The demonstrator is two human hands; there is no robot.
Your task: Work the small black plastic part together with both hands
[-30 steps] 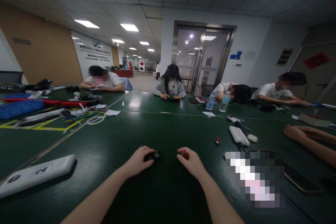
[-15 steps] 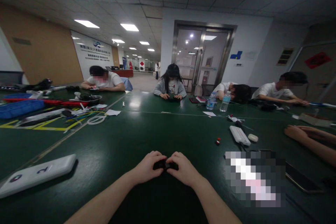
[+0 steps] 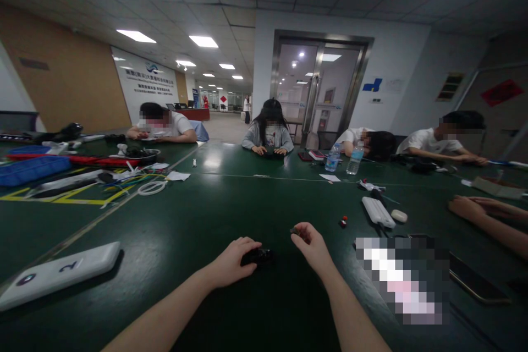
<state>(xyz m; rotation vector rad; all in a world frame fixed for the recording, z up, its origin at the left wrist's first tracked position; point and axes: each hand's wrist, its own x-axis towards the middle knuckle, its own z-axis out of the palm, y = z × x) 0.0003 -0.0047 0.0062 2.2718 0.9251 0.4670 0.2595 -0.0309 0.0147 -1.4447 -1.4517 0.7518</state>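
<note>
My left hand [image 3: 234, 262] is closed around one end of a small shiny black object [image 3: 259, 256] resting low over the green table [image 3: 173, 264]. Its exact kind does not show. To the right, my right hand [image 3: 310, 244] is raised a little, pinching a small dark piece [image 3: 294, 231] between thumb and fingers. That piece is apart from the black object, and it is too small to name. Beyond the right hand, a small red and black part [image 3: 343, 222] lies on the table.
A white numbered device [image 3: 61, 275] lies at the left. On the right are a white power bank [image 3: 377, 212], an earbud case [image 3: 399, 215], a phone [image 3: 476, 278] and a person's hands [image 3: 474, 209]. Water bottles [image 3: 355, 159] and a blue tray [image 3: 35, 170] stand farther off.
My right hand has moved away from the black object, to the right and slightly forward, with a small dark piece in its fingers. My left hand stays in place on the object.
</note>
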